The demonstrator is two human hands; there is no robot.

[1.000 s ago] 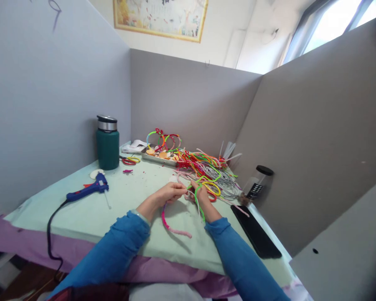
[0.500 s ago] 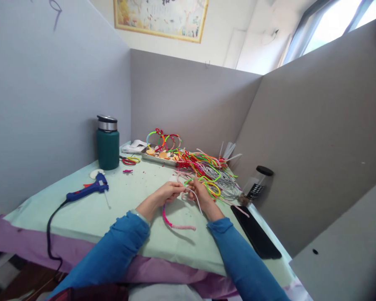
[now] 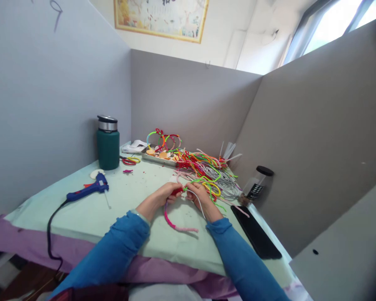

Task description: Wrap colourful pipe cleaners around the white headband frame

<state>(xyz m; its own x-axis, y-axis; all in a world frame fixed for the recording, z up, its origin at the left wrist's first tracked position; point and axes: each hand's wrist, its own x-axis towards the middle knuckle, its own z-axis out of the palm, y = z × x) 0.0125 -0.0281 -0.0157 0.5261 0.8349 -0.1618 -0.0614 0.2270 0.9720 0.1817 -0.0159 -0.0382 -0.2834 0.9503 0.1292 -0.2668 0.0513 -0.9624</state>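
My left hand [image 3: 163, 195] is closed, its fingers pinching a thin wire wrapped in pipe cleaner, with red showing at the fingertips. The wrapped part [image 3: 169, 222] curves down below that hand, magenta and then pale pink at its end. Out past my fingertips the bare white wire [image 3: 201, 205] arcs under my right hand [image 3: 201, 196]. That hand is closed too, pinching a green pipe cleaner [image 3: 185, 189] where it meets the wire. The exact finger grip is partly hidden.
Behind my hands lies a heap of coloured pipe cleaners [image 3: 203, 161] beside a metal tray [image 3: 159, 159]. A blue glue gun [image 3: 87, 190], green bottle [image 3: 108, 146] and scissors [image 3: 130, 160] are on the left. At right are a black phone [image 3: 256, 234] and a clear jar [image 3: 257, 186].
My hands have shifted slightly apart at the fingertips, and green now shows around the wire between them. Red wrapping has come into view at my left fingertips. The pink end moved slightly right.
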